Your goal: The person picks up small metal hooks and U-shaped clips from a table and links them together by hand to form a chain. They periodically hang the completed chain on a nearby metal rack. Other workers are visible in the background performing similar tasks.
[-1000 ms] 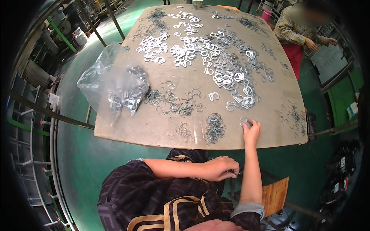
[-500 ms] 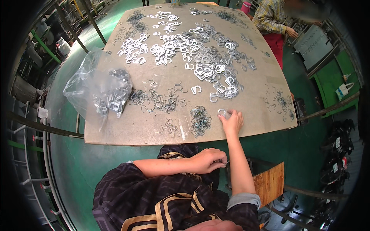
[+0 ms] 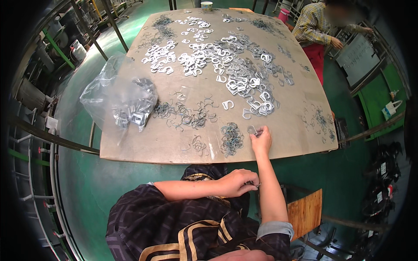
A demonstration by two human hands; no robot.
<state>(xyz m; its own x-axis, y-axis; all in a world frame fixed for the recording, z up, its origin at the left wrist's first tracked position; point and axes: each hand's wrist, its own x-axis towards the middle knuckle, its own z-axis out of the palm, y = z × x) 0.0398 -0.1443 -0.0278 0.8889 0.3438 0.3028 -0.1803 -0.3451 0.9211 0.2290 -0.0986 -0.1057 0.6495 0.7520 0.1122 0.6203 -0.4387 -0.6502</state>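
Silver hooks (image 3: 244, 82), dozens of them and too overlapped to count, lie across the middle of one large worktop (image 3: 285, 145). One co-worker (image 3: 311, 27) in a yellow checked shirt is beyond its right edge. One clear plastic bag (image 3: 99, 90), with grey metal pieces inside, rests at the left edge. Two bare hands are at the near side: the left hand (image 3: 239, 182) is off the worktop, thumb and fingers pinched around a small thin item too small to identify, and the right hand (image 3: 262, 140) is above the near edge. Three groups of thin wire hooks lie left of the right hand: one wide spread (image 3: 191, 117), one compact heap (image 3: 232, 139) and one small cluster (image 3: 197, 145). One single hook (image 3: 225, 105) lies apart, nearer than the main pile. The right hand's grip is narrow, fingertips holding one hook (image 3: 249, 129).
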